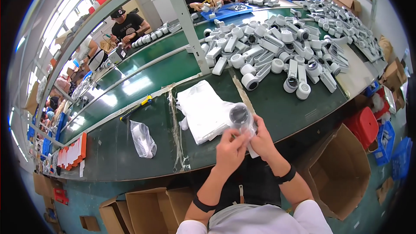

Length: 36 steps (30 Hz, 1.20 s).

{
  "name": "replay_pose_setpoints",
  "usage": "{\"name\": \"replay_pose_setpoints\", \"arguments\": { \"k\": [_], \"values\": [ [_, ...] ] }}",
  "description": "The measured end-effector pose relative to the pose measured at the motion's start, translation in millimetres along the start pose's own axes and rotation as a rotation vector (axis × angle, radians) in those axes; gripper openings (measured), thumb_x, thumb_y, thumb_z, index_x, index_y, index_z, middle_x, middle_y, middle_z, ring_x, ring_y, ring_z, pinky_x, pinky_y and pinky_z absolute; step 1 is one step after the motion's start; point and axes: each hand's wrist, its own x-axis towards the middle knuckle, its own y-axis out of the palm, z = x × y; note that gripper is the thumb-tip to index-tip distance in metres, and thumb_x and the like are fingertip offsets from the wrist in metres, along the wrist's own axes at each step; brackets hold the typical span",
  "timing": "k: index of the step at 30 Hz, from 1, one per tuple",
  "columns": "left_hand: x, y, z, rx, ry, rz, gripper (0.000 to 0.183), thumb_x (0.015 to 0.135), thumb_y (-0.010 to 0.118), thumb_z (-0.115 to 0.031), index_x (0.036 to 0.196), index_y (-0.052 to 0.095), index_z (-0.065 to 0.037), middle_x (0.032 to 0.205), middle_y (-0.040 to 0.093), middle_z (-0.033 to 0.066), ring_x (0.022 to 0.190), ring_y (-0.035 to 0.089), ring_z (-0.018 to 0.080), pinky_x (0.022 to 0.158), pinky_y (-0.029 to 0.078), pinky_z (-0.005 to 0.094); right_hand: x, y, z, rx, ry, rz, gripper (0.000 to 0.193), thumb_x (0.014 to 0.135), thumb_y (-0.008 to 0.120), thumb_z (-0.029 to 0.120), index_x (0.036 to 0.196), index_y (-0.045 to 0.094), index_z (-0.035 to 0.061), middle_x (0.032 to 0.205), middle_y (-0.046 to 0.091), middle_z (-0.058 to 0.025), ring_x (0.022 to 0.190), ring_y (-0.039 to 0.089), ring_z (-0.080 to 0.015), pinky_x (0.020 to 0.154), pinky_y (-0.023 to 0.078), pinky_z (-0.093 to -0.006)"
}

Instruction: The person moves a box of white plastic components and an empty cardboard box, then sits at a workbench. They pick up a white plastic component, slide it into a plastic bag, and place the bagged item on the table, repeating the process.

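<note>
Close to the table's near edge, both my hands are on a grey-white handheld device with a round, dark-faced head, wrapped in a clear plastic bag. My right hand grips its right side, thumb and fingers closed round it. Lower down, my left hand pinches the bag's plastic; part of the device is hidden behind those fingers. Just left of the device lies a stack of white plastic bags. A bagged item rests farther left, below a yellow-and-black tool.
A large heap of similar devices covers the far right of the table. A metal frame post rises at its left. Orange-and-white boxes stand far left. Open cartons sit on the floor. Several people work across the line.
</note>
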Motion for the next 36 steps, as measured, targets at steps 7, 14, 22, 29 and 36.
{"name": "replay_pose_setpoints", "arguments": {
  "k": [7, 14, 22, 29, 36],
  "values": [
    [-18.7, -10.6, -7.8, -0.344, -0.097, 0.189, 0.022, 0.083, 0.066, 0.001, 0.104, 0.066, 0.001, 0.076, 0.062, 0.0096, 0.067, 0.061, 0.0169, 0.062, 0.049, 0.0256, 2.4, 4.5, -5.8, 0.206, 0.063, -0.065, 0.047, 0.092, 0.062, 0.022, 0.131, 0.044, 0.0026, 0.112, 0.06, -0.0077, 0.095, 0.058, -0.0122, 0.081, 0.047, -0.0255],
    [-26.1, -5.3, 35.8, -0.972, -0.704, -0.184, 0.042, 0.096, 0.052, -0.012, 0.134, 0.038, 0.0, 0.117, 0.056, 0.0108, 0.091, 0.062, 0.0175, 0.074, 0.055, 0.031, -2.4, 34.1, 8.8, 0.447, 0.108, -0.018, 0.027, 0.096, 0.055, 0.021, 0.114, 0.053, 0.0007, 0.099, 0.063, -0.0064, 0.084, 0.059, -0.0123, 0.074, 0.049, -0.0275],
    [-22.8, -30.5, 33.0, -1.275, -0.966, 0.143, 0.036, 0.098, 0.051, -0.022, 0.13, 0.042, -0.006, 0.118, 0.058, 0.0079, 0.095, 0.063, 0.0205, 0.065, 0.057, 0.0387, 1.0, 36.7, 21.5, -0.44, -0.507, -0.258, 0.015, 0.084, 0.057, 0.004, 0.096, 0.066, -0.0008, 0.085, 0.064, -0.0172, 0.071, 0.059, -0.0359, 0.068, 0.048, -0.0395],
    [-24.8, -60.5, 43.3, -1.272, -0.808, -0.185, 0.042, 0.094, 0.057, -0.019, 0.13, 0.042, -0.004, 0.116, 0.06, 0.0109, 0.093, 0.065, 0.0234, 0.063, 0.059, 0.0361, -17.5, 32.1, 1.6, -0.489, -0.504, -0.168, 0.015, 0.086, 0.063, 0.006, 0.098, 0.066, -0.0015, 0.073, 0.063, -0.0138, 0.061, 0.059, -0.0218, 0.057, 0.045, -0.0291],
    [-42.7, -132.4, 90.4, -0.239, -0.748, -0.546, 0.045, 0.087, 0.061, -0.004, 0.129, 0.047, 0.004, 0.103, 0.065, 0.0134, 0.077, 0.065, 0.0212, 0.057, 0.057, 0.0301, -26.0, 17.7, -15.2, -0.379, -0.384, 0.043, 0.014, 0.086, 0.065, 0.009, 0.095, 0.068, -0.0008, 0.07, 0.064, -0.0071, 0.059, 0.057, -0.0088, 0.054, 0.045, -0.0228]
  ]
}}
